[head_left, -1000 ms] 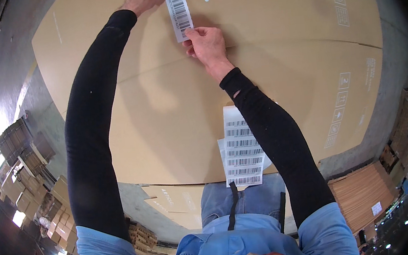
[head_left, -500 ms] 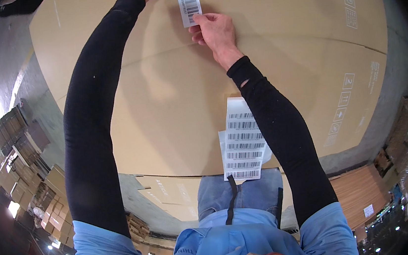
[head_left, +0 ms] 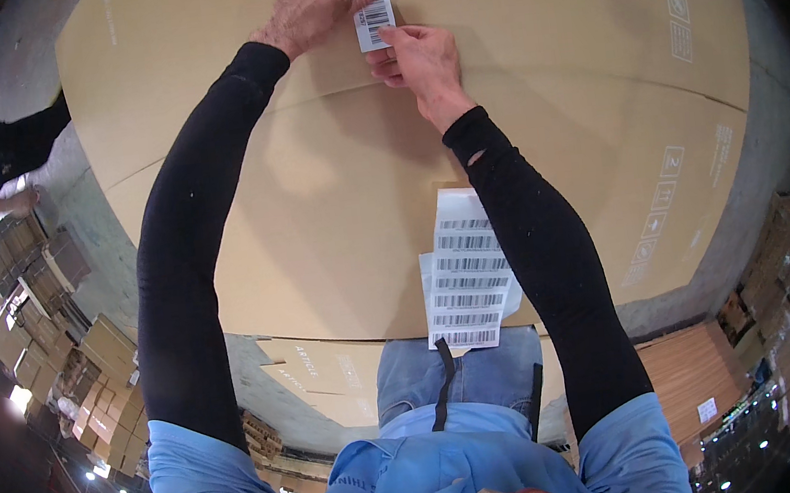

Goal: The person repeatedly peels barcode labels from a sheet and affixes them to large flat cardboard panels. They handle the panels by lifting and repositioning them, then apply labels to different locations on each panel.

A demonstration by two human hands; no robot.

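A white barcode label (head_left: 374,20) lies along the top of a large brown cardboard box (head_left: 338,252). My right hand (head_left: 425,58) pinches the label's lower end between thumb and fingers. My left hand (head_left: 317,9) lies across the label's upper part, fingers stretched out and pressing on it; the label's top end runs out of view. Nearer to me, a sheet of barcode labels (head_left: 468,282) rests on the box and hangs over its front edge, partly covered by my right forearm. More white paper shows from under that sheet.
Another cardboard box (head_left: 331,369) sits lower, by my legs. At the left, a person in dark clothing (head_left: 10,157) stands beyond the box. Stacked cartons (head_left: 104,412) are farther left, and a wood-coloured panel (head_left: 692,374) with wrapped goods stands at the right.
My left hand has come down along the label, its fingers now over it. My right hand keeps its pinch. The person at the far left has moved nearer along the box's side.
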